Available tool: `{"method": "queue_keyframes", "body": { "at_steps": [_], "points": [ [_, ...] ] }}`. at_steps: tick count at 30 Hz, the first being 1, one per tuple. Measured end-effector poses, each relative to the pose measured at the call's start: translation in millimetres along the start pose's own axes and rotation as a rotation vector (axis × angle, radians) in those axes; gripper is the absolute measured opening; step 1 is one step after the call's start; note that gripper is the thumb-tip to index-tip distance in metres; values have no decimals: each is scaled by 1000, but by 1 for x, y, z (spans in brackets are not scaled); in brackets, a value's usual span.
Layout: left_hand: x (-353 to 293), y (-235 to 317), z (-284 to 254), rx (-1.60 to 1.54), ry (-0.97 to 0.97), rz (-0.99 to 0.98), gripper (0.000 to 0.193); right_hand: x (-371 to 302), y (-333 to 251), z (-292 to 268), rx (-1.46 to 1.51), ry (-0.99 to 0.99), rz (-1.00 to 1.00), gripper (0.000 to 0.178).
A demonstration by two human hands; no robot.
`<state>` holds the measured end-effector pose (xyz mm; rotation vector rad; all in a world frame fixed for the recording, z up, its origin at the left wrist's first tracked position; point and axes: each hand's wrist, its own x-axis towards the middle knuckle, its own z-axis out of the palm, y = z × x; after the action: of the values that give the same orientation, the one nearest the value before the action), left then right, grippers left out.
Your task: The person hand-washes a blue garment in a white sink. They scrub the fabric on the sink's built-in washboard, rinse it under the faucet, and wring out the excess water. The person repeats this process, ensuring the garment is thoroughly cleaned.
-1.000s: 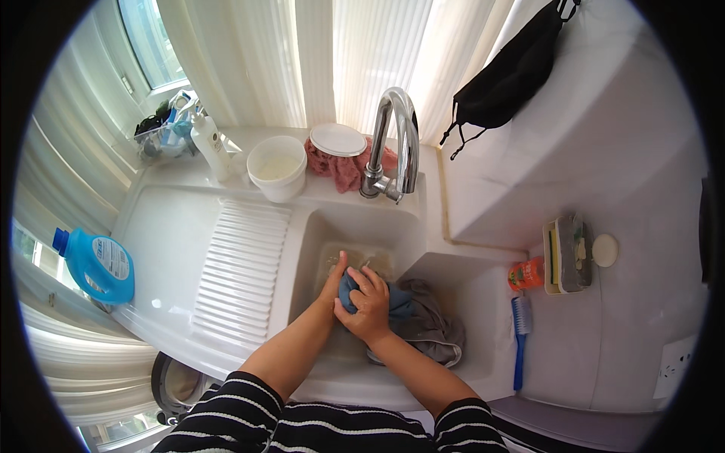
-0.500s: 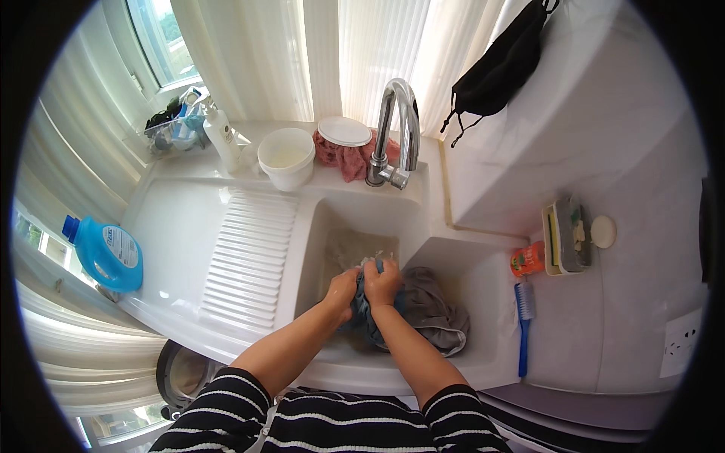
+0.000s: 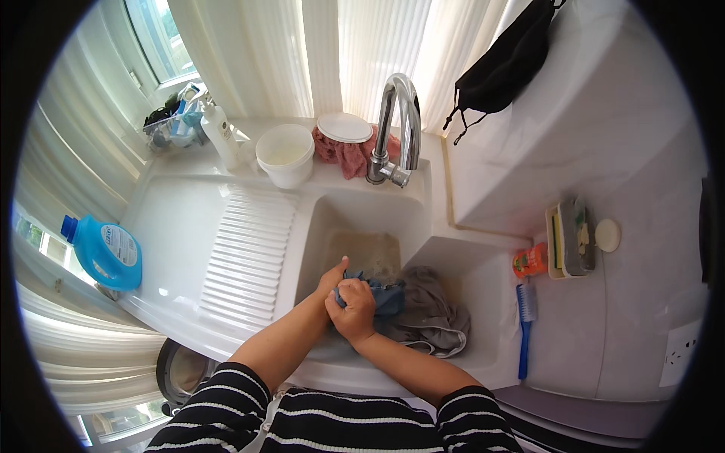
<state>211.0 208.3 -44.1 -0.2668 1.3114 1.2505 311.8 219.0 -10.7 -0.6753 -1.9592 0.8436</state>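
Both hands, left hand (image 3: 333,281) and right hand (image 3: 353,308), are pressed together, apparently scrubbing a bunched blue wet cloth (image 3: 384,295) over the white ceramic sink (image 3: 355,208); rubbing on calls for firm grip.

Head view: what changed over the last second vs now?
Little. Both hands, left hand and right hand, keep gripping the blue cloth in the sink; they shifted slightly toward the person, closing tighter round the bunched cloth. The camera tilted a bit. The grey garment, faucet, white bowl and blue detergent bottle stayed put.
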Motion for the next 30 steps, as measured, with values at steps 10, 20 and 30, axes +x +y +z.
{"method": "queue_keyframes", "body": {
  "at_steps": [10, 20, 30],
  "points": [
    [-1, 50, 7, 585, 315, 380, 37, 82, 129, -18, -506, -85, 34, 16],
    [86, -35, -4, 1705, 630, 909, 56, 20, 185, 19, -812, -631, -79, 42],
    [187, 1, -21, 1534, 394, 314, 38, 48, 243, 60, -605, -917, 452, 29]
  ]
}}
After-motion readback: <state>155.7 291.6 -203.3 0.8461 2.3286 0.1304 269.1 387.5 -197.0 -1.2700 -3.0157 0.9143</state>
